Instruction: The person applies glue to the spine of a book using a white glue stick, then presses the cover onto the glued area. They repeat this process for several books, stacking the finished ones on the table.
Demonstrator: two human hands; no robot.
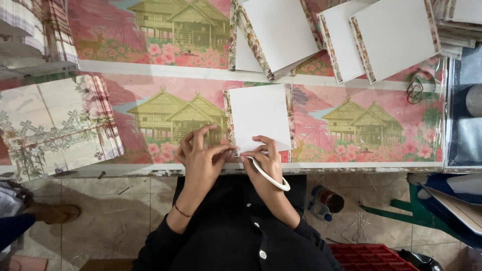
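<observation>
1. The table (321, 168) fills the upper half of the view under a printed sheet of pink flowers and yellow-green houses; its far side and both ends are cut off by the frame, and only its near edge shows whole.
2. A fanned stack (55, 125) of floral sheets lies at the left, its left part out of frame and its near corner reaching the table's edge.
3. White cards (346, 35) lie overlapped along the top, their upper ends cut off; how many there are cannot be counted.
4. Open sheet remains to the right of the middle card, between it and some rubber bands (415, 88) near the right end.
5. The card (260, 118), white with floral borders, lies flat at the middle of the table, its near edge just beside the table's edge and partly hidden by both hands.
6. The left hand (201, 158) pinches the card's near left corner with thumb and fingers narrowly closed.
7. The right hand (266, 160) presses that near edge and grips a white tool (268, 175), which curves back across the wrist; its tip is hidden under the fingers.
</observation>
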